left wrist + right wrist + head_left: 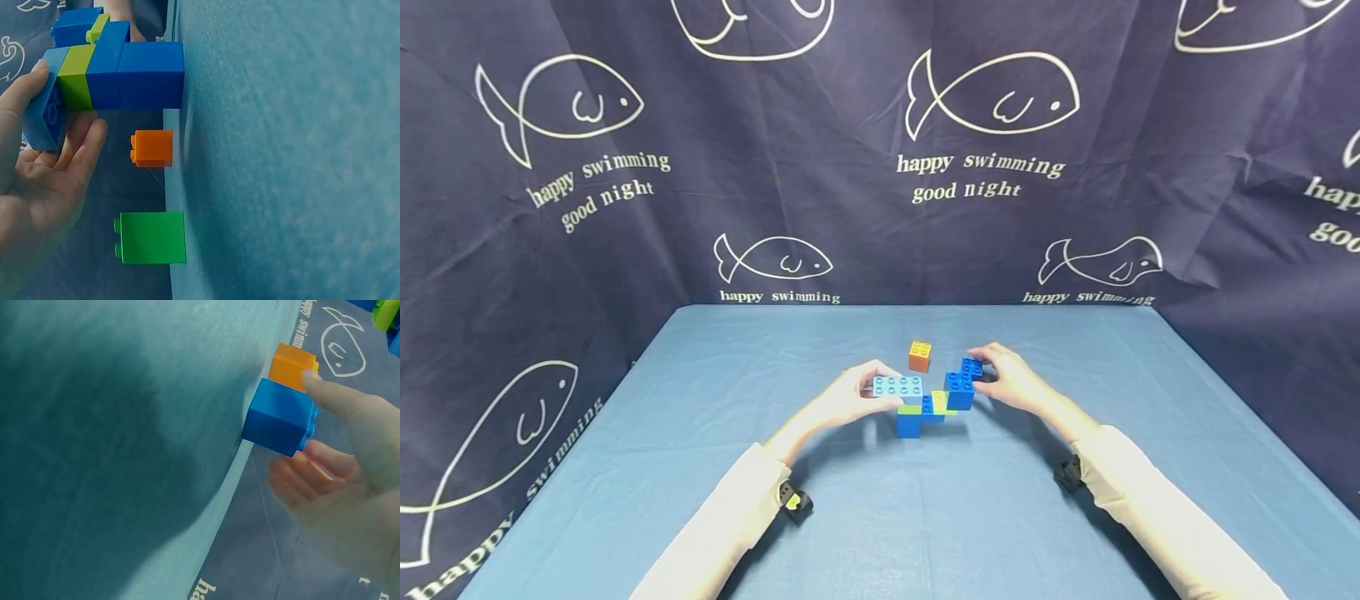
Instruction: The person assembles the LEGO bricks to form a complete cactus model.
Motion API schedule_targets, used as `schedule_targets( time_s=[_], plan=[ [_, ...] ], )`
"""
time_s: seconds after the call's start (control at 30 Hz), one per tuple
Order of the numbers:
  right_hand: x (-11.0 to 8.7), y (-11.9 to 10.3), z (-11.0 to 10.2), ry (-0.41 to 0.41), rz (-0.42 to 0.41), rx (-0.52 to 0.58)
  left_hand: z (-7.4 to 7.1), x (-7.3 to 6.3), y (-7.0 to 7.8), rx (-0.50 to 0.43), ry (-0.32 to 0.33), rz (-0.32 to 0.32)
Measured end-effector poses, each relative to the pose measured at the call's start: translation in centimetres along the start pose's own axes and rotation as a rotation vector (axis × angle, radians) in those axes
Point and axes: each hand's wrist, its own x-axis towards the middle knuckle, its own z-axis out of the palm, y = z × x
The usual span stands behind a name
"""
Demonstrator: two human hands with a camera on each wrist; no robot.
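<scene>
At mid-frame, the left hand (850, 397) pinches the light-blue brick (897, 387) topping the stack (908, 427); rightward, the right hand (1013, 383) brackets a blue brick (972, 367), its grip unclear. A square hold on its sides should help.

Looks like a curtained-off filming booth tbh, home or lab idk. Navy fabric (865, 108) w/ white fish outlines (992, 93) + "happy swimming good night" txt (981, 165) at the back & both sides, bench (917, 517) in blue cloth, person's got a cam (796, 502) per wrist.
</scene>
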Motion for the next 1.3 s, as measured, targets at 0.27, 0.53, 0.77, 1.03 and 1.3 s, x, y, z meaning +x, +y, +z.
schedule_targets(
  time_s=[0.27, 0.53, 0.77, 1.03, 1.3],
  plan=[
    [-0.13, -0.15, -0.01, -0.027, 0.016, -0.016, 0.07, 0.02, 0.03, -0.007, 0.001, -0.005],
    [-0.18, -0.03, 0.09, -0.018, 0.002, 0.006, 0.03, -0.01, -0.11, -0.013, -0.004, -0.008],
    [-0.09, 0.09, 0.02, -0.028, 0.004, 0.025, -0.04, 0.14, -0.22, -0.006, -0.005, -0.015],
    [-0.06, 0.09, -0.02, -0.033, 0.005, 0.049, -0.08, 0.15, -0.26, -0.007, -0.01, -0.013],
    [-0.08, 0.15, -0.05, -0.052, 0.022, 0.075, -0.07, 0.06, -0.19, 0.001, -0.003, 0.002]
  ],
)
